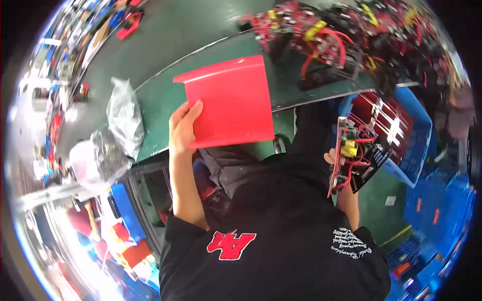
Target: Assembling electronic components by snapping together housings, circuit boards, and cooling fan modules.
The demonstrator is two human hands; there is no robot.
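Observation:
A red sheet-like panel [228, 103] with a bent upper lip is gripped along its left edge by my left hand [186, 123]. My thumb lies on its face, and it hangs over the near edge of the green bench. On the right, my right hand [333, 157] holds an electronic assembly [354, 155] upright beside my body. This assembly has a red plate on one side, a yellow-wrapped component, red wires and a black slotted plate. Part of my right hand is hidden behind it.
A heap of wired assemblies [341, 40] covers the far right of the green workbench [165, 108]. Clear plastic bags [124, 118] lie at its left. A blue crate [419, 125] holding red panels stands at the right, with more blue crates [437, 205] beside it.

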